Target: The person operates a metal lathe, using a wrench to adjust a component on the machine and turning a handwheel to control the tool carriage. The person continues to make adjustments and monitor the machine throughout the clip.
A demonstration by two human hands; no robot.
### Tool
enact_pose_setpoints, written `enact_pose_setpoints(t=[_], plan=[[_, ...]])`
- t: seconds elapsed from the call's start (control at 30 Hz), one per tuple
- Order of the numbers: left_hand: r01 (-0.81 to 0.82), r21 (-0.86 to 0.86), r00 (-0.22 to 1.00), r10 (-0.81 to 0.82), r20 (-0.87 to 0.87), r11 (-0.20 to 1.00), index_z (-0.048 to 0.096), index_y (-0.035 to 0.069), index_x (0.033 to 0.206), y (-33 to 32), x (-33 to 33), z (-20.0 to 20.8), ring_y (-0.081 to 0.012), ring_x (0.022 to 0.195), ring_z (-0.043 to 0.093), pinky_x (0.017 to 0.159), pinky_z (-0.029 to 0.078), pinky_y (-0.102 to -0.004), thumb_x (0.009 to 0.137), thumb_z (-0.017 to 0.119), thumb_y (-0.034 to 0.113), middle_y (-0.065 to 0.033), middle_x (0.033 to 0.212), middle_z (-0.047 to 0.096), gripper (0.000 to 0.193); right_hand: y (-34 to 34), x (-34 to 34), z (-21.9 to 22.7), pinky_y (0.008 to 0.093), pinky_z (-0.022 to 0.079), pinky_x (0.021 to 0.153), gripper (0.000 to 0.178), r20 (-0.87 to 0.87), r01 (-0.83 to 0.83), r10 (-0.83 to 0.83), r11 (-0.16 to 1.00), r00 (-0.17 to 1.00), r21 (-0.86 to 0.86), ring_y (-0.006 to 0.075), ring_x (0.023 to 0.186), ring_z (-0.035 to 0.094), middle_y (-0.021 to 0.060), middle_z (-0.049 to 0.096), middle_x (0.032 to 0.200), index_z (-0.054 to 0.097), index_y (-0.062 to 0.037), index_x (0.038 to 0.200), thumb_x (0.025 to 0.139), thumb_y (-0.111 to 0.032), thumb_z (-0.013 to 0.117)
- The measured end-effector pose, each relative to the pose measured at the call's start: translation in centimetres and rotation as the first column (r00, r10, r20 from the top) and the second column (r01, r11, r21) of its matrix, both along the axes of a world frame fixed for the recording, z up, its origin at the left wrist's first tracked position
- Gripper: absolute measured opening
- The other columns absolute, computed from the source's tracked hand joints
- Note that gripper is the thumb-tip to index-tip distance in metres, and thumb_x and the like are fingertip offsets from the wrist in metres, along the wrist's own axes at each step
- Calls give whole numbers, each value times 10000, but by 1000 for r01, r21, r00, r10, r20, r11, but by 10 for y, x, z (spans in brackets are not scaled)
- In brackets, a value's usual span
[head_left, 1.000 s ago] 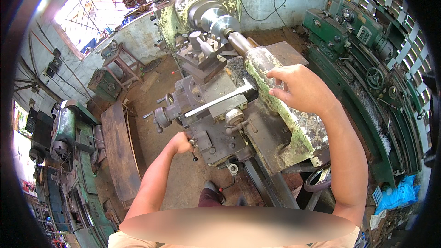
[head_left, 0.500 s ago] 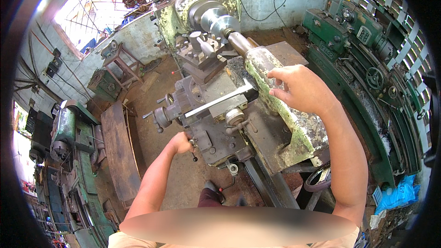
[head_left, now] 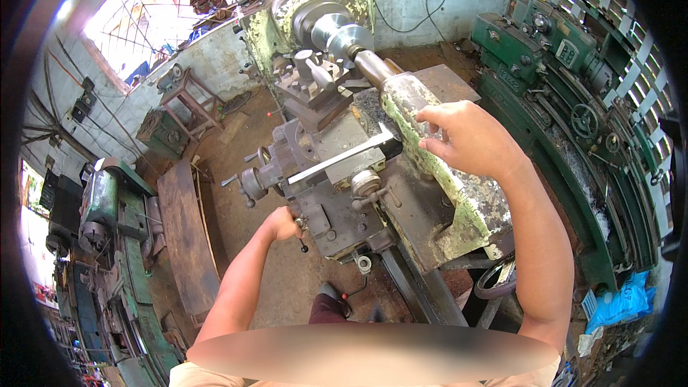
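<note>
Your left hand (head_left: 285,223) is curling shut around a small metal crank (head_left: 302,235) at the near edge of the lathe (head_left: 335,228), a round black knob (head_left: 304,248) sticking out below your fist. Your right hand (head_left: 469,140) is hovering over or resting on the tailstock (head_left: 473,204); you are keeping its thumb and fingers apart and loosely bent, and contact with the metal is impossible to tell. The tailstock is showing flaking pale-green paint over rough, dark metal. Ahead of it, a smooth, shiny, stepped steel cylinder (head_left: 335,31) is sitting in line with the chuck (head_left: 314,16). A long, thin, silver caliper (head_left: 337,158) is lying slantwise across the lathe's dull grey, oil-stained slide, between your hands. A round handwheel (head_left: 494,281) is hanging below your right forearm. Compared with half a second ago, nothing is visibly differing: both hands are holding their places, and the caliper is lying where it was.
</note>
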State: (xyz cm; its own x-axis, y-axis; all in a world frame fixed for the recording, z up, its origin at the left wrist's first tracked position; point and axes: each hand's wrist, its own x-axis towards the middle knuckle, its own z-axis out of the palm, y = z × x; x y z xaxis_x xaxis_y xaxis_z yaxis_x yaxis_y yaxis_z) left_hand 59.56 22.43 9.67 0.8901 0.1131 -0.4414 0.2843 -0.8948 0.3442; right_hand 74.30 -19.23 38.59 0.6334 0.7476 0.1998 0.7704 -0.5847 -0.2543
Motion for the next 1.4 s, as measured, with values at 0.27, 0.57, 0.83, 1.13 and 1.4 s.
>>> enact_pose_setpoints(t=[0.27,0.57,0.83,1.13,1.4], plan=[[-3,8,1000,3,4,1000,793,28,984,1,0,-3,-370,853,745,814,579,-454,618,903,320,-206,891,775,481,-1,2,-4,476,553,855,365,35,-15,15,1000,999,17,389,930,716,164,755,963,717,-32,1200,884,-196,796],[19,32,1000,-19,16,999,786,24,987,2,-1,-5,-387,865,738,815,574,-466,622,900,323,-221,905,766,485,0,1,-4,470,557,867,379,57,-2,2,1000,998,-6,384,944,722,169,760,966,718,-35,1215,883,-200,799],[1,10,1000,-1,5,1000,786,27,980,2,-1,-4,-396,868,737,810,572,-477,619,901,344,-233,901,759,493,0,0,-2,480,565,872,357,30,0,0,1000,1000,-4,386,964,726,176,763,981,719,-53,1205,899,-222,789],[2,20,1000,-2,13,1000,794,35,986,3,0,-6,-399,864,737,812,573,-479,618,904,342,-223,892,765,492,1,0,-2,495,578,891,321,2,13,-13,1000,1000,-8,369,1016,740,165,777,1002,723,-86,1185,918,-254,782],[-3,23,1000,3,2,1000,796,40,990,5,1,-10,-392,856,734,807,573,-473,617,920,329,-221,897,767,488,3,-2,-1,494,573,908,320,-7,19,-19,1000,1000,-20,373,1034,734,177,772,1017,723,-77,1185,922,-250,779]])
